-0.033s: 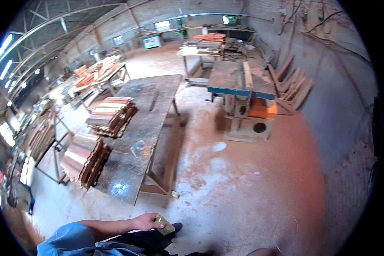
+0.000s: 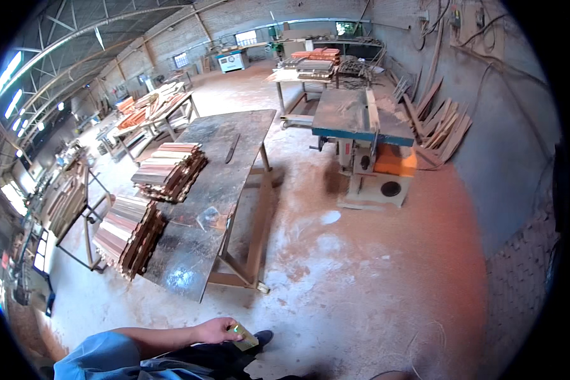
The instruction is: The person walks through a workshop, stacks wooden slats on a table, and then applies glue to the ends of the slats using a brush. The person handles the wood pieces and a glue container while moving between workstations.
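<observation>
The left hand, at the frame's lower edge, pinches a yellowish card, apart from the table; holding seems the present step, any move calling for steady fingers.

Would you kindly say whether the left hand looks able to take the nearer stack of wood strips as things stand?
Probably not from here: the left hand already holds a flat yellowish item, and a stretch of floor separates it from the table bearing the nearer stack.
</observation>
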`<state>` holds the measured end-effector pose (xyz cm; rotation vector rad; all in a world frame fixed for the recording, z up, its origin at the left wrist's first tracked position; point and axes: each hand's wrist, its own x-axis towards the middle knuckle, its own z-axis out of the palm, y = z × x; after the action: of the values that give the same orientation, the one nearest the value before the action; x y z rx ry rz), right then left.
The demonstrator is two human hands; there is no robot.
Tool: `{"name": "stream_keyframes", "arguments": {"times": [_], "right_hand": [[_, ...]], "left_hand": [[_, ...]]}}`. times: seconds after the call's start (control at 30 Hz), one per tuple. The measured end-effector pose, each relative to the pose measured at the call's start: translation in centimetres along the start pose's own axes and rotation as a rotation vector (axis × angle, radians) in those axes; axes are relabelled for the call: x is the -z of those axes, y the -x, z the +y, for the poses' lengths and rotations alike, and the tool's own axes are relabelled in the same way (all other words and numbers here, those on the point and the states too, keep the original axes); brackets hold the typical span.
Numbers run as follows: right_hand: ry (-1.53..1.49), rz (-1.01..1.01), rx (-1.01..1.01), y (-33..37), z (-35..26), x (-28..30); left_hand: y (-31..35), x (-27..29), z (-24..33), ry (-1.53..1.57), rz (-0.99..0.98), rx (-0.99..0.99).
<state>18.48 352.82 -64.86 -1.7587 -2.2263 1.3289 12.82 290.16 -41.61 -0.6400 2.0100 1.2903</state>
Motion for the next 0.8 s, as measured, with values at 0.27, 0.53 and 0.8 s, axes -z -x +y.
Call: {"name": "stream_keyframes", "arguments": {"times": [0.27, 0.53, 0.8], "right_hand": [[-0.117, 0.409, -0.076, -16.2, 4.0, -1.3], [-0.581, 0.757, 0.19, -28.1, 12.1, 1.0], [-0.464, 0.898, 0.061, -22.4, 0.0, 2.2]], "left_hand": [[2.7, -10.5, -6.5, 0.199, 0.106, 0.41], [-3.0, -11.8, -7.3, 0.015, 0.141, 0.279], [-4.7, -11.8, -7.5, -0.119, 0.16, 0.281]]}}
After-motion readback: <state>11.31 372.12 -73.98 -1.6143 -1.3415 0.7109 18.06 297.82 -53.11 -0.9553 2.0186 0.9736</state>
